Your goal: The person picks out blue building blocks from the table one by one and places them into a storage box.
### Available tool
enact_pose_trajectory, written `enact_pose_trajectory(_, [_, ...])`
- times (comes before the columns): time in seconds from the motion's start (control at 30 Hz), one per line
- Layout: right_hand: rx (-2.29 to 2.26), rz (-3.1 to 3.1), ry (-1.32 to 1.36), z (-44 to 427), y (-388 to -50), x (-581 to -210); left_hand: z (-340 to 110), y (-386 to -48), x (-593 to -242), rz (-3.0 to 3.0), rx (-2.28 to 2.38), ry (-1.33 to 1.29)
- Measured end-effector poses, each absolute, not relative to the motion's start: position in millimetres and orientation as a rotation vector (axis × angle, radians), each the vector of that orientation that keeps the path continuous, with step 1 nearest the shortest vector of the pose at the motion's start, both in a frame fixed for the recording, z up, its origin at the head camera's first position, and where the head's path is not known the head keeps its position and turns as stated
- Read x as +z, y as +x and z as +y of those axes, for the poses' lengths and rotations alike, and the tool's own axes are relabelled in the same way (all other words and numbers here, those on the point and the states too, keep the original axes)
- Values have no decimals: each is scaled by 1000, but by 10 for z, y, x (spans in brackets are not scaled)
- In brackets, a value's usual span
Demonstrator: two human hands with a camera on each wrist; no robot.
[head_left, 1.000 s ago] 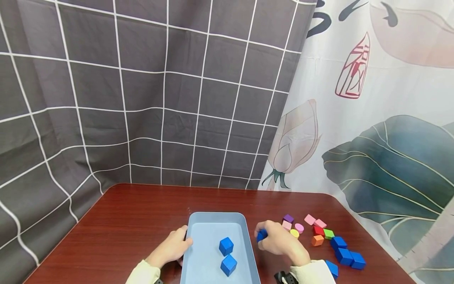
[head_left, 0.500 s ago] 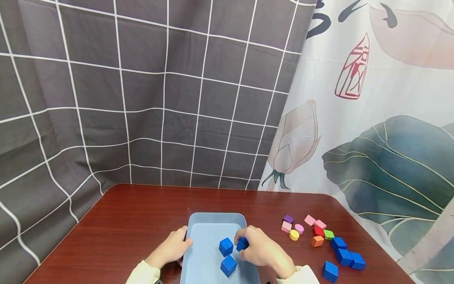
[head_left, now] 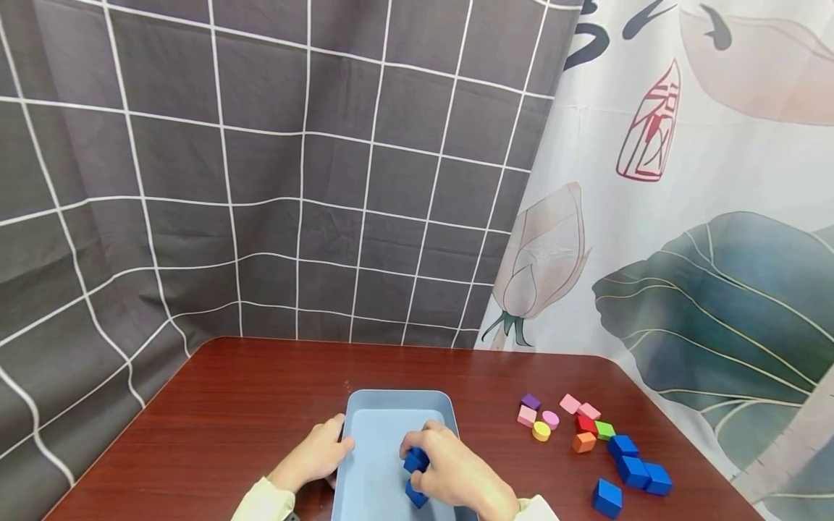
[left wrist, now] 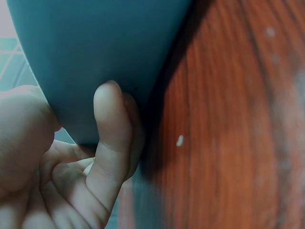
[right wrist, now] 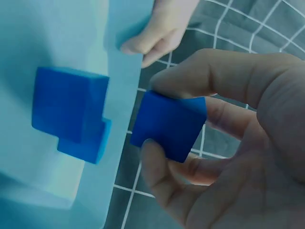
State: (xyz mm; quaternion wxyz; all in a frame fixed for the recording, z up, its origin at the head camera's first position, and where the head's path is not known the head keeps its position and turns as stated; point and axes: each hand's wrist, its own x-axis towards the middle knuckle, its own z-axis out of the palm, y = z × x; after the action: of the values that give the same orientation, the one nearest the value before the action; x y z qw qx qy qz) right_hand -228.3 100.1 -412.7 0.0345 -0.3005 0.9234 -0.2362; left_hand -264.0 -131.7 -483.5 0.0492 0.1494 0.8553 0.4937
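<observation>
My left hand [head_left: 316, 452] grips the left rim of a light blue tray [head_left: 365, 400]. In the left wrist view, the thumb or finger of that hand [left wrist: 112, 133] lies against the tray's outer wall [left wrist: 100, 47]. Over the tray, my right hand [head_left: 456, 470] pinches a blue cube [right wrist: 169, 126] between thumb and fingers. Two more blue cubes sit in the tray; the right wrist view shows one cube [right wrist: 62, 105] partly covering the other [right wrist: 90, 148]. From the head, the right hand hides part of these cubes.
On the brown table [head_left: 274, 383], right of the tray, lie several small blocks, among them a purple block [head_left: 531, 401], a yellow disc [head_left: 541, 431], an orange block [head_left: 584, 442] and a green block [head_left: 605, 430]. Several blue cubes [head_left: 633, 472] lie farther right. Curtains hang behind.
My right hand has carried the blue cube leftward from the table at the tray's right, across its rim, to above the cubes inside. My left hand has stayed on the tray.
</observation>
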Motion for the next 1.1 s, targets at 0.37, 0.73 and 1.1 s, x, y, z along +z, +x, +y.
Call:
enact_pose_trajectory(0.37, [-637,2816,-1243,919,-2284,-4224,-1306,-2643,-4830,2612,1490,444])
enact_pose_trajectory(0.73, [-644,2782,-1291,888,-2317,-4299,-1309,-2625,-4802,2618,1474,425])
enact_pose_trajectory(1.1, [-528,2709,-1206,873,-2316,-4359,-1325,-2646,-4825,2613,1460,431])
